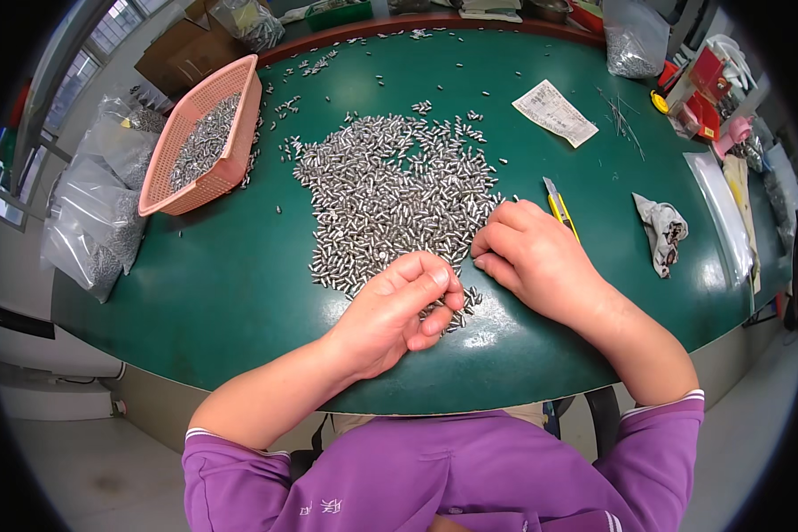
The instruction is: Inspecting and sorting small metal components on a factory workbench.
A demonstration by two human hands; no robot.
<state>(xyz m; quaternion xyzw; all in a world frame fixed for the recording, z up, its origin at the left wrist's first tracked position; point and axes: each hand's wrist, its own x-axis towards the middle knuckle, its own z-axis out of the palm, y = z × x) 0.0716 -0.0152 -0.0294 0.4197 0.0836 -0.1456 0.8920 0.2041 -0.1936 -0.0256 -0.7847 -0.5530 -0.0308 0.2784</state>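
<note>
A broad pile of small silvery metal pieces [390, 191], each short and rounded like a bullet, is spread over the green table. My left hand [399, 306] hovers at the near edge of the pile, palm turned inward. Its thumb presses against the curled index finger, and whatever lies in that pinch is too small to name. At the pile's right edge, my right hand [536, 257] has its fingers bent down and drawn together beside the pieces. Its fingertips are partly hidden, so what they hold cannot be made out.
A pink plastic basket [155, 191] of similar pieces stands left, beside filled clear bags [89, 222]. A yellow utility knife [559, 208], blade out, lies past my right hand. Farther right are a printed paper slip [554, 113], thin wires [621, 120] and a stained white cloth [661, 230].
</note>
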